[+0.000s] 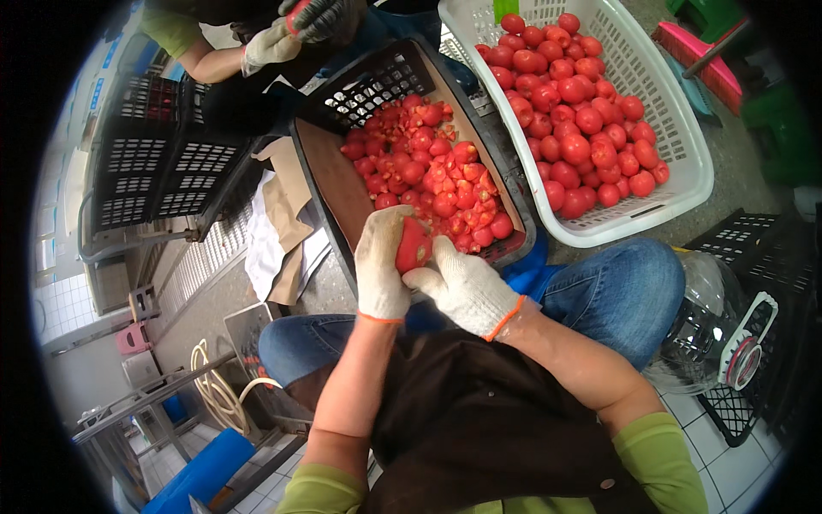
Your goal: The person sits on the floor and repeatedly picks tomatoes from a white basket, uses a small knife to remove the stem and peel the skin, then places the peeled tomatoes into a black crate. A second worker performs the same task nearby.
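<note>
My left hand (380,266), in a white knit glove with an orange cuff, holds a red tomato (414,245) above the near end of a dark crate. The gloved right hand (467,288) is close against the tomato's right side, fingers curled and thumb toward it. Whether the right fingers hold something small is hidden. Below and beyond both hands, the dark plastic crate (523,221), with brown cardboard (321,157) along its inside, contains whole tomatoes and many cut red pieces (449,180).
A white slotted basket (681,186) of whole tomatoes (575,148) stands right of the crate. Across from me, another person's gloved hands (273,45) hold a tomato. Black crates (160,160) are stacked left. A clear jar (697,327) lies by my right knee. A pink broom (706,58) is upper right.
</note>
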Tool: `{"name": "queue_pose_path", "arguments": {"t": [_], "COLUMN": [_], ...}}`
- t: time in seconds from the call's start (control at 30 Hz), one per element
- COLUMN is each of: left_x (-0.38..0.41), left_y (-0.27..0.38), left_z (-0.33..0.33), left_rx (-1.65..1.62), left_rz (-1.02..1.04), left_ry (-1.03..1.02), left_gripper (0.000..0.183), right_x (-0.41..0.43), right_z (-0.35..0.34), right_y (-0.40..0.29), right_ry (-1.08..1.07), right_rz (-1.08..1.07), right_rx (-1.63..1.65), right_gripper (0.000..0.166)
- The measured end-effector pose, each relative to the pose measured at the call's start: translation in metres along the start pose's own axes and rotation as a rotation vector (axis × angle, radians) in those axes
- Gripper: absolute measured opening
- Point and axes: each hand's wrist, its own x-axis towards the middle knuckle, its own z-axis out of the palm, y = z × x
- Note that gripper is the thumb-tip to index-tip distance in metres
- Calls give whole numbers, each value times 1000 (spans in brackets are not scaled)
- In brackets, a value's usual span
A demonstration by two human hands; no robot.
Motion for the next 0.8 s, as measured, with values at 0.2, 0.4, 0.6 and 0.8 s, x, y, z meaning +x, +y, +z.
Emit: {"name": "queue_pose_path", "arguments": {"t": [0.2,0.4,0.6,0.8], "left_x": [-3,7,6,18], "left_y": [-14,-23,-33,-14], "left_z": [25,31,43,20], "left_rx": [-145,109,385,238], "left_rz": [307,530,312,-208], "left_ry": [242,294,457,109], "left_gripper": [31,32,37,35], "right_x": [5,5,22,37], "right_z": [10,-13,12,6], "right_y": [-9,-6,21,63], "right_ry": [133,-174,199,320], "right_rz": [-35,600,410,270], "right_rx": [371,987,707,140], "right_gripper": [28,28,30,42]}}
